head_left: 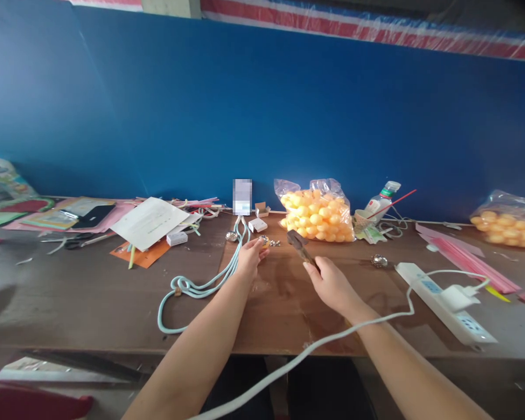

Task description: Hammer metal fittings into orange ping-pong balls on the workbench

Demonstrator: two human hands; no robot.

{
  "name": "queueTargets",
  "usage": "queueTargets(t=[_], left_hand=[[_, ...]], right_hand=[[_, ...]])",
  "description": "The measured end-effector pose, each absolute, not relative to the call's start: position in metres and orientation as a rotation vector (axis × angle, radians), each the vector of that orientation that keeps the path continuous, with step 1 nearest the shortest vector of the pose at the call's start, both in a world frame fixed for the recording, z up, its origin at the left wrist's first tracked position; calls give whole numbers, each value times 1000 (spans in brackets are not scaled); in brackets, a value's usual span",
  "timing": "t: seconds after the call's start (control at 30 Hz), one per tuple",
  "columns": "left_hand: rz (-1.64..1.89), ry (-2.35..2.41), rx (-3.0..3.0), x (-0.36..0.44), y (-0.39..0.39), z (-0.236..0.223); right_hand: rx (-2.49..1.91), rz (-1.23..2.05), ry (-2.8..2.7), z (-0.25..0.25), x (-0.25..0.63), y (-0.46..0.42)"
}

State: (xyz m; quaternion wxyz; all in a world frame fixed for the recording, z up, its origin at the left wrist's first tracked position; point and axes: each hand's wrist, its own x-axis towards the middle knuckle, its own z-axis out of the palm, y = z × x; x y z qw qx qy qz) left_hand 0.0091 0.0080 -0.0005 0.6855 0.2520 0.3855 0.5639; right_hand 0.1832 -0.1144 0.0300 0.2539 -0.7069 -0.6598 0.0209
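My left hand (pixel 250 256) is closed, its fingers pinching a small shiny metal bell-like piece (pixel 263 240) with a bit of yellow below it. Just right of these fingertips lie several tiny metal bits (pixel 275 243). In my right hand (pixel 330 283) is a dark, worn pair of pliers (pixel 300 245), its head pointing up and left, apart from the left hand. Whether the jaws are parted is hard to see. Beside my left wrist runs a looped light blue cord (pixel 196 287). Another shiny metal ball (pixel 231 236) rests by the cord.
A clear bag of yellow balls (pixel 317 216) stands behind the pliers. At right are a third metal ball (pixel 379 261) and a white power strip (pixel 446 306); its cable crosses over my right forearm. Papers (pixel 151 221) and small white boxes (pixel 258 225) lie left and behind.
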Motion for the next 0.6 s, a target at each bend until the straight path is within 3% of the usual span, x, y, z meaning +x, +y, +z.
queueTargets(t=[0.2,0.37,0.53,0.6], left_hand=[[1353,930,607,9,13,-4],[1347,956,627,10,12,-4],[1347,994,668,10,12,-4],[1357,1017,694,11,13,-5]], right_hand=[[-2364,-220,-1869,8,239,-108],[-2487,-296,-1843,3,265,-109],[-2191,-320,-1840,24,238,-92],[-2023,-164,-1843,31,216,-73]])
